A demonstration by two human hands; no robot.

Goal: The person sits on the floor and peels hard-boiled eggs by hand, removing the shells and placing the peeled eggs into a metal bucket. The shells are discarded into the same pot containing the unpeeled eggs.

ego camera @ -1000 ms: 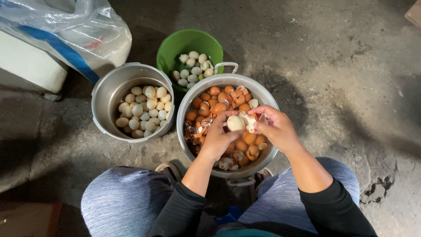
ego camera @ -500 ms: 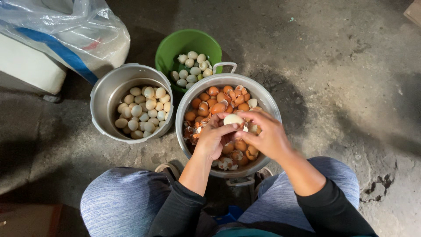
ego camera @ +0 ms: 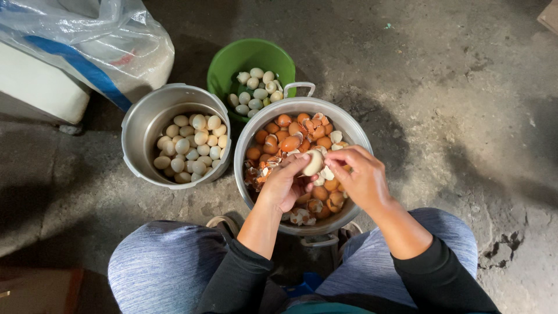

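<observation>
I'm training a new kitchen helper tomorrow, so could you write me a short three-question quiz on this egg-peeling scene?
1. True or false: the pale peeled egg is held between the left hand and the right hand.
2. Which container holds the brown unpeeled eggs and broken shell pieces? A) the round green plastic bucket B) the large metal pot with handles C) the smaller metal pot
3. Fill in: the smaller metal pot holds a heap of pale peeled eggs, and it stands to the ____ of the large pot.

Key: 1 true; 2 B; 3 left
</observation>
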